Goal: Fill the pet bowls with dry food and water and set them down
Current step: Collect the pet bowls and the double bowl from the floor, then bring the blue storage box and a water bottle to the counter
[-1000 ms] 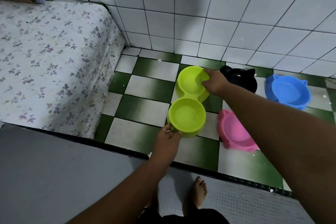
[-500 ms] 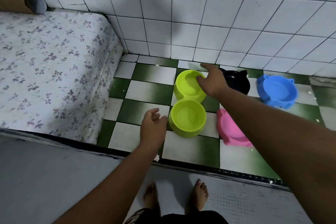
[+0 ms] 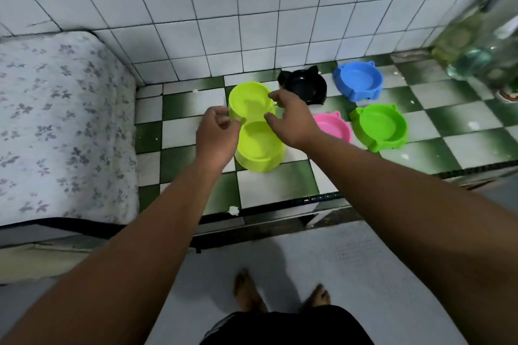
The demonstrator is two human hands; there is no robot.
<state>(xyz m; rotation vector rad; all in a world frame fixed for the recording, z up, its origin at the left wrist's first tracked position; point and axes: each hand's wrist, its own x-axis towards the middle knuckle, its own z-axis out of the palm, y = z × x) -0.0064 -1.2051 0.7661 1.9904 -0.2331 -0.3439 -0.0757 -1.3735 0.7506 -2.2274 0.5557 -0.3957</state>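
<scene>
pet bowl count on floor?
5: lime double bowl centre; black bowl, blue bowl by the wall; pink bowl, partly behind right hand, and green bowl nearer. Blurred right edge may hide more.

No legible text, label, brand or number anywhere (bowls and wall tiles all plain).

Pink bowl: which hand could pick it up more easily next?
Right, most likely. The right hand is next to the pink bowl, on the same side of the lime double bowl. The left hand is at that double bowl's opposite side and would have to cross over it.
</scene>
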